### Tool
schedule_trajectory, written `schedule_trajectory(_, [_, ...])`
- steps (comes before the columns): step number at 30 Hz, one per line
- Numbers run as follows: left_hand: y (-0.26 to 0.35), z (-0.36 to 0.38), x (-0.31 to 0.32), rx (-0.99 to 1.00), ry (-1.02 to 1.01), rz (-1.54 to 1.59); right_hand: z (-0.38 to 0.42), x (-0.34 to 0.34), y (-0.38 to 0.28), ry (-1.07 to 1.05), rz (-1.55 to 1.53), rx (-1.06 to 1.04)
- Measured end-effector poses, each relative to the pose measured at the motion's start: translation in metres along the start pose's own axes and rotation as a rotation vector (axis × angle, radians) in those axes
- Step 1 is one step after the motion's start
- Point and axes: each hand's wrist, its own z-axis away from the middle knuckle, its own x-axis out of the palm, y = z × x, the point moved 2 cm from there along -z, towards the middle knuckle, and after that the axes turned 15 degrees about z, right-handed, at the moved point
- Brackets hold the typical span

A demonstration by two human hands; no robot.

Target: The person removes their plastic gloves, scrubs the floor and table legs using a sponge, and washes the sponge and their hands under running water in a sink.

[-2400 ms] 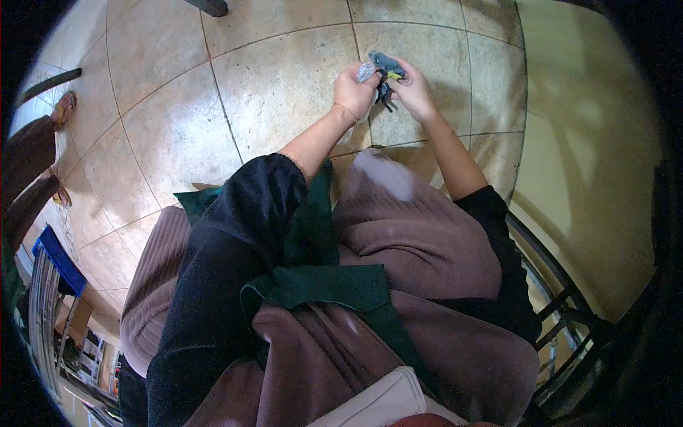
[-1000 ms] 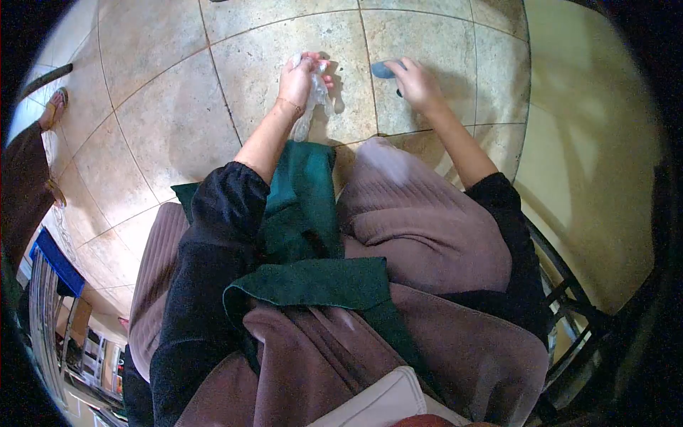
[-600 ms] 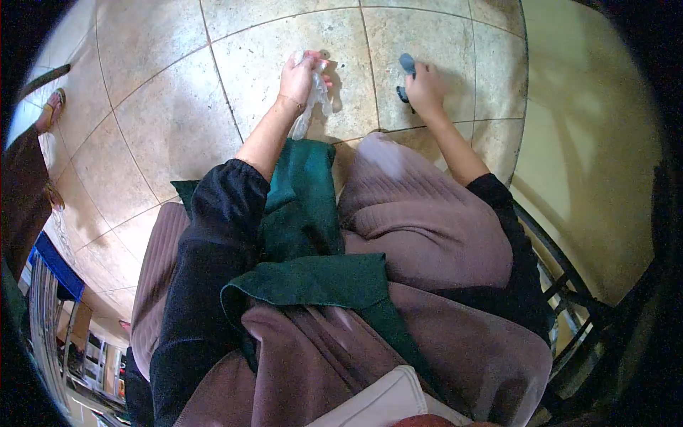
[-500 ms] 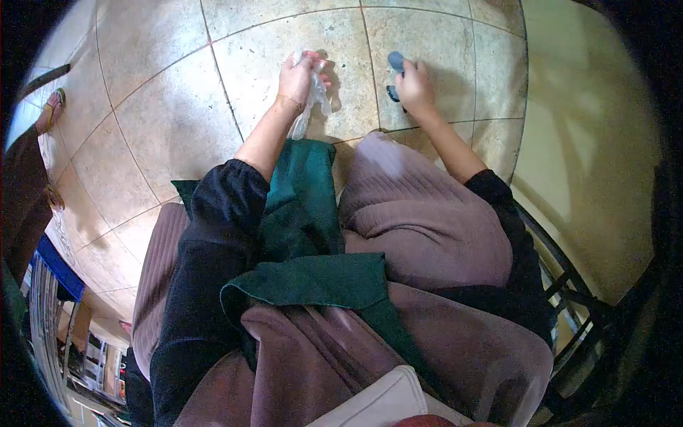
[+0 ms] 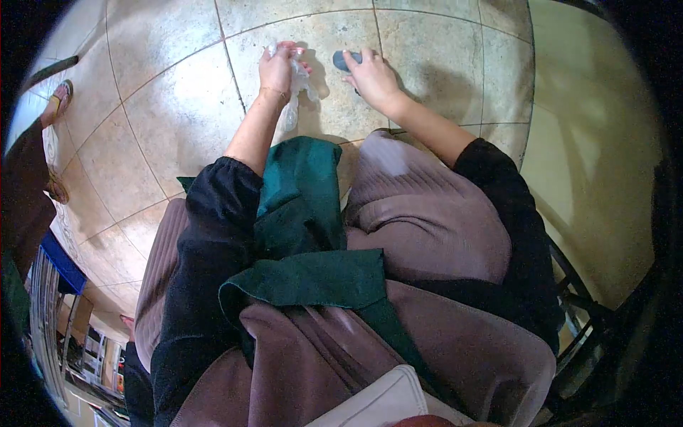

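At eleven o'clock the left hand's (image 5: 276, 71) fingers are clasping plastic (image 5: 302, 87); at twelve the right hand's (image 5: 374, 80) are pinching a grey object (image 5: 341, 62).

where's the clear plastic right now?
Head view, upper part, left of centre: the clear plastic is in the left hand, above the green cloth in the picture and left of the grey object at the right hand.

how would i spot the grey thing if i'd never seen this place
Start with the tiled floor in the upper part of the picture. Over it, go to the right hand: the grey thing is in its fingers, sticking out to the left in the picture. It is opaque and rounded, unlike the clear, crumpled plastic in the left hand.
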Motion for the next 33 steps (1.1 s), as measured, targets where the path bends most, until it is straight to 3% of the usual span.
schedule_trajectory(2, [0.013, -0.002, -0.003, 0.009, 0.001, 0.011, 0.007, -0.002, -0.005, 0.072, 0.026, -0.169])
schedule_trajectory(5, [0.034, -0.008, -0.009, 0.033, -0.001, -0.006, 0.020, 0.007, -0.006, 0.198, 0.071, -0.281])
schedule_trajectory(9, [0.076, -0.014, -0.023, 0.085, -0.044, -0.106, 0.031, 0.014, 0.000, 0.149, 0.100, -0.380])
schedule_trajectory(11, [0.103, -0.016, -0.031, 0.073, -0.046, -0.197, 0.034, 0.015, 0.004, 0.246, 0.097, -0.449])
schedule_trajectory(15, [0.161, -0.009, -0.049, 0.075, -0.064, -0.322, 0.037, 0.016, 0.020, 0.213, 0.052, -0.527])
schedule_trajectory(20, [0.233, 0.068, -0.059, -0.006, -0.025, -0.517, 0.039, 0.024, 0.046, 0.119, 0.082, -0.561])
schedule_trajectory(22, [0.257, 0.124, -0.044, -0.045, 0.106, -0.557, 0.043, 0.021, 0.053, 0.055, 0.059, -0.527])
schedule_trajectory(25, [0.287, 0.198, -0.038, 0.008, 0.147, -0.553, 0.038, 0.022, 0.061, 0.196, 0.015, -0.439])
schedule_trajectory(27, [0.293, 0.243, -0.021, 0.119, 0.276, -0.542, 0.031, 0.017, 0.070, 0.168, -0.165, -0.165])
schedule_trajectory(28, [0.295, 0.259, -0.020, 0.170, 0.195, -0.552, 0.026, 0.016, 0.074, 0.167, -0.161, -0.166])
schedule_trajectory(29, [0.296, 0.272, -0.022, 0.150, 0.085, -0.417, 0.018, 0.019, 0.084, 0.127, -0.361, 0.016])
schedule_trajectory(30, [0.291, 0.281, -0.022, 0.148, 0.085, -0.413, 0.010, 0.023, 0.094, 0.083, -0.560, 0.202])
schedule_trajectory(31, [0.282, 0.288, -0.020, 0.171, 0.055, -0.303, 0.000, 0.028, 0.106, -0.153, -0.757, 0.320])
schedule_trajectory(32, [0.274, 0.291, -0.020, 0.194, 0.024, -0.193, -0.006, 0.024, 0.115, -0.155, -0.753, 0.322])
schedule_trajectory(33, [0.266, 0.290, -0.026, 0.187, 0.023, -0.150, -0.009, 0.020, 0.122, -0.225, -0.966, 0.398])
